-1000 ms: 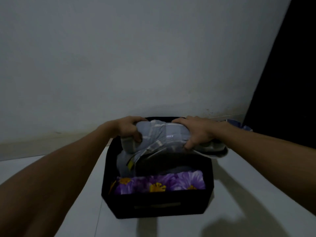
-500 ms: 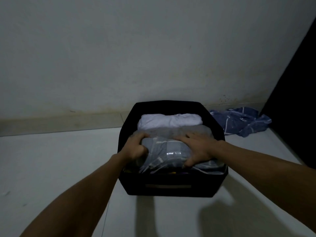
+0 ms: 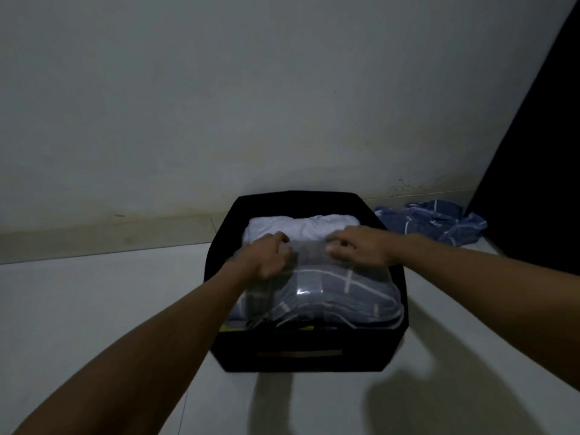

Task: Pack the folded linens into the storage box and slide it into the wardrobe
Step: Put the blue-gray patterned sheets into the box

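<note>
Both hands [image 3: 266,255] [image 3: 361,249] moved back, apparently loosening off the wrapped linen [image 3: 329,296].

crumpled blue cloth [image 3: 434,221], pale wall [image 3: 251,89]

Both my forearms bare to the frame edge; no sleeve in view. My left hand [image 3: 266,255] and right hand [image 3: 361,249] bare, ungloved, slightly motion-blurred.

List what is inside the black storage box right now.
Inside the black storage box: a plaid linen in clear plastic at the front, a white folded linen behind it. Both hands rest between them. Anything underneath is covered.
</note>
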